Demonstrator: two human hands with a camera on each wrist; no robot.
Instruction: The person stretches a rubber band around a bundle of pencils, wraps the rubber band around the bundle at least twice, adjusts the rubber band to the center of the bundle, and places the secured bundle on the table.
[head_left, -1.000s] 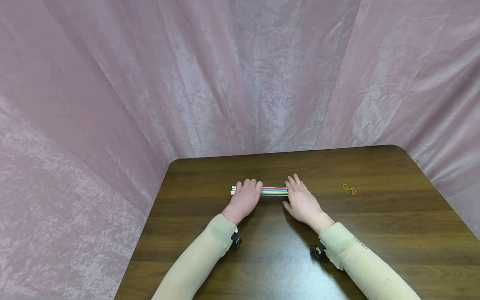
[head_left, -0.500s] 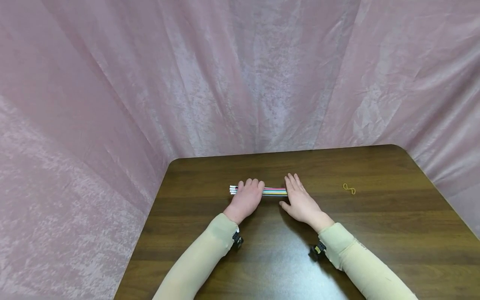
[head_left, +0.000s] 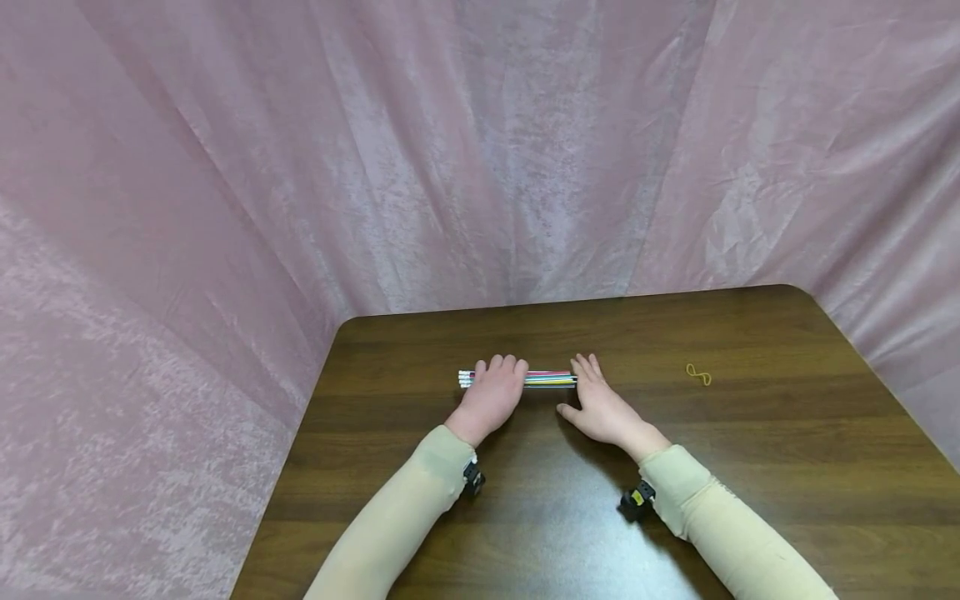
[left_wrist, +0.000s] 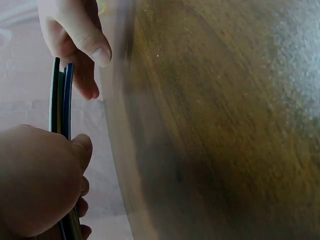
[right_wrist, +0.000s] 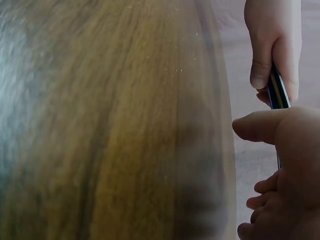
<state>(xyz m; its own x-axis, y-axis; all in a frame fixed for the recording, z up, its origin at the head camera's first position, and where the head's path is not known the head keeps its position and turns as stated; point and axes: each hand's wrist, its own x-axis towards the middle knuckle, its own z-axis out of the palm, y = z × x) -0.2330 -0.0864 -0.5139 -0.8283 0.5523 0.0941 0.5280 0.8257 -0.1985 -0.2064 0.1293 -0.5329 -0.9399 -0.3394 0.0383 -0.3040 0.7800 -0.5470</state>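
Observation:
A bundle of thin, brightly coloured pencils (head_left: 550, 380) lies crosswise over the far part of the table, white ends to the left. My left hand (head_left: 493, 392) grips it near those ends, thumb and fingers curled round it in the left wrist view. At the bundle's right end is my right hand (head_left: 603, 411), palm side toward the blunt tips, fingers extended and thumb held apart. Dark blue and green pencils (left_wrist: 61, 97) stick out of the left fist toward the right hand in the left wrist view. A twisted yellow rubber band (head_left: 698, 375) lies off to the right.
The brown wooden table (head_left: 540, 525) has rounded far corners. Pink velvety curtains (head_left: 480, 167) hang behind it and along both sides. A small black camera sits on each wrist, at the left cuff (head_left: 473, 478) and the right cuff (head_left: 637, 501).
My left hand has shifted slightly right, and more of the white ends show beyond it. My right hand has eased slightly left, its thumb now farther from the bundle. The rubber band stays put.

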